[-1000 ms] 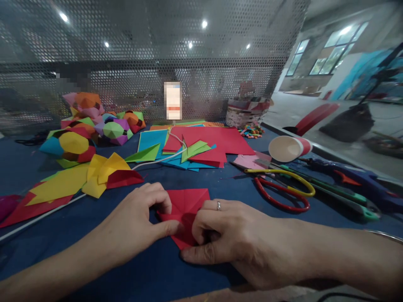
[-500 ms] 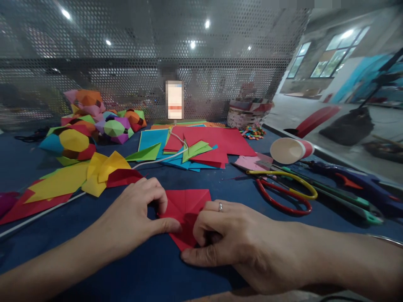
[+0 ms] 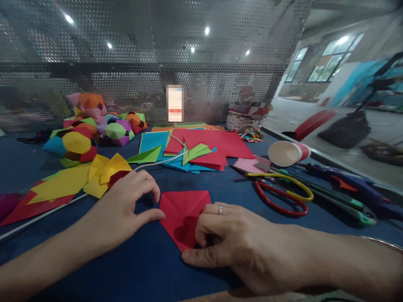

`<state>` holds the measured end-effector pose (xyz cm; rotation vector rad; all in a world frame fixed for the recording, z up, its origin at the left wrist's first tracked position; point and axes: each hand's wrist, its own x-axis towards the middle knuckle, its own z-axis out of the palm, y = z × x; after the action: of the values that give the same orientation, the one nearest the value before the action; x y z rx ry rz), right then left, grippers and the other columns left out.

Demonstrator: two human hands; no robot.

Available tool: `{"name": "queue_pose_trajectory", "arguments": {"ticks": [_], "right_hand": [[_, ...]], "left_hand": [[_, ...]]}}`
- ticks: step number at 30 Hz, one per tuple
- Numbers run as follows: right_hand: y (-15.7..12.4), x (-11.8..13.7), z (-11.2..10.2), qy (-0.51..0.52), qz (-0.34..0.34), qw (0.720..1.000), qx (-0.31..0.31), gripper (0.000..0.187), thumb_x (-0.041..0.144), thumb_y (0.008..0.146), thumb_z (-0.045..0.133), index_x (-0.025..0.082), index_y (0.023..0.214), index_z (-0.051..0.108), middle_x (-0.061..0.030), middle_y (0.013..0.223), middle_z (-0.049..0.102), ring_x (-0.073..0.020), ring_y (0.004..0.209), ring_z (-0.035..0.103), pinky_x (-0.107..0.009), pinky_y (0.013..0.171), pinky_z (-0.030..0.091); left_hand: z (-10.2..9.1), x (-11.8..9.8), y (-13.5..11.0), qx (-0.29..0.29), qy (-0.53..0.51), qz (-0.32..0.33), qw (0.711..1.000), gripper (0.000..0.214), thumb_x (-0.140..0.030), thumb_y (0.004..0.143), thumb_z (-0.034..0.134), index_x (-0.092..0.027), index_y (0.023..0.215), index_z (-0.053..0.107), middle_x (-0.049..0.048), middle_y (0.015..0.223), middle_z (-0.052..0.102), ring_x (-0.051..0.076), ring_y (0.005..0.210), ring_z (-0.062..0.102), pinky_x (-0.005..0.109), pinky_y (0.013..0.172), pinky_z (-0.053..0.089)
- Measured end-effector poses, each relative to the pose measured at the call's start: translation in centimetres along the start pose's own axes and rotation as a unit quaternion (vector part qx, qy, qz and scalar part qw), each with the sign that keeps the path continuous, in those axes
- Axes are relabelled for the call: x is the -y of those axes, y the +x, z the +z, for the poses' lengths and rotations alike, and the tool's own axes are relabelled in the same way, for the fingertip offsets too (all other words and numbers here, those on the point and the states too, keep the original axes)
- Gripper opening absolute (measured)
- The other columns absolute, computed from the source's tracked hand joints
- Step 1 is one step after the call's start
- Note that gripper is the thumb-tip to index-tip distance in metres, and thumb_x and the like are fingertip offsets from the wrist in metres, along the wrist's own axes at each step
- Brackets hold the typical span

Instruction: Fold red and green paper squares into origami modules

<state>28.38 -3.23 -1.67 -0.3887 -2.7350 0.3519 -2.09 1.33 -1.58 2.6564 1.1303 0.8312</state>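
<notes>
A folded piece of red paper (image 3: 182, 209) lies on the blue table (image 3: 141, 268) in front of me. My right hand (image 3: 226, 239), with a ring on one finger, has its fingers curled and pressed down on the paper's right corner. My left hand (image 3: 122, 209) rests on the table just left of the paper, fingers apart, thumb tip at the paper's left edge.
Yellow and red folded pieces (image 3: 94, 176) lie at left, coloured paper balls (image 3: 85, 130) behind them. Loose sheets (image 3: 201, 147) sit mid-table with a white cable (image 3: 157, 161). Scissors (image 3: 283, 193), a paper cup (image 3: 288, 153) and a glue gun (image 3: 346, 184) lie right. A mesh screen (image 3: 157, 63) backs the table.
My left hand has slid left off the red paper and spread its fingers. The right hand has stayed pressed on the paper.
</notes>
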Motion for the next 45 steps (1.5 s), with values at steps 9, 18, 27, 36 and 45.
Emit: {"name": "queue_pose_trajectory", "arguments": {"ticks": [9,18,27,36,45], "right_hand": [[0.1,0.5,0.1,-0.031,-0.004,0.999,0.004,0.038,0.029,0.099,0.083,0.016,0.134,0.075,-0.0057,0.109,0.073,-0.0186,0.093,0.062,-0.033,0.083,0.048],[0.2,0.2,0.5,-0.042,-0.006,0.999,-0.001,0.038,0.029,0.098,0.083,0.015,0.132,0.075,-0.005,0.107,0.073,-0.0189,0.093,0.062,-0.033,0.082,0.049],[0.0,0.4,0.7,-0.036,-0.01,0.999,-0.013,0.049,0.04,0.092,0.09,0.015,0.132,0.074,-0.0047,0.107,0.073,-0.0185,0.089,0.063,-0.035,0.077,0.049],[0.2,-1.3,-1.4,-0.072,0.077,0.986,-0.133,0.057,-0.008,0.086,0.049,0.015,0.133,0.072,-0.013,0.122,0.069,-0.0231,0.109,0.065,-0.04,0.097,0.054],[0.2,-4.2,-1.6,-0.059,0.077,0.983,-0.154,0.034,-0.003,0.096,0.061,0.02,0.111,0.081,-0.01,0.118,0.069,-0.022,0.113,0.067,-0.038,0.101,0.058]], "left_hand": [[2.2,-3.7,-4.0,0.005,0.086,0.265,0.96,0.041,-0.017,0.102,0.048,-0.02,0.138,0.067,0.0072,0.12,0.083,0.018,0.111,0.079,0.022,0.104,0.06],[2.1,-2.7,-4.5,0.016,0.122,0.264,0.957,0.058,-0.024,0.094,0.055,-0.021,0.151,0.065,0.01,0.146,0.076,0.023,0.132,0.075,0.03,0.11,0.062],[3.9,-3.4,-6.0,-0.067,0.27,0.223,0.934,0.05,-0.021,0.106,0.034,-0.023,0.142,0.07,0.012,0.135,0.08,0.022,0.113,0.082,0.026,0.084,0.067],[2.3,-4.6,-6.0,0.048,0.407,0.24,0.88,0.069,-0.005,0.094,0.04,-0.032,0.151,0.068,0.011,0.131,0.083,0.018,0.094,0.085,0.027,0.08,0.068],[2.8,-3.7,-6.6,0.063,0.397,0.213,0.891,0.077,-0.008,0.094,0.042,-0.037,0.164,0.055,0.0051,0.15,0.074,0.02,0.11,0.083,0.026,0.088,0.067]]}}
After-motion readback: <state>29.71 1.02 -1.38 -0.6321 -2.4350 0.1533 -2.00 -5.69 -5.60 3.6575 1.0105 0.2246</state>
